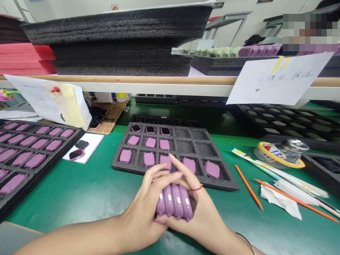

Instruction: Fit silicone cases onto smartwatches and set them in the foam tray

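Observation:
My left hand (143,202) and my right hand (205,210) are cupped together around a row of several purple watch cases (174,201), pressed face to face with their light side buttons showing. Fingers of both hands cover the top of the row, and a thumb runs along its lower edge. Just beyond my hands lies a black foam tray (227,182). Purple watch cases fill its front row, one partly hidden behind my fingers. The left part of its middle row holds more, and dark-screened ones sit at the back left. Several compartments at the right show bare foam.
Another foam tray (81,132) with purple cases lies at left, beside a white pad (94,141) carrying two dark-faced watches. At right are orange sticks (248,187), crumpled tissue (281,202), brushes and a glass jar (278,152) inside a tape roll. A shelf (159,86) crosses above.

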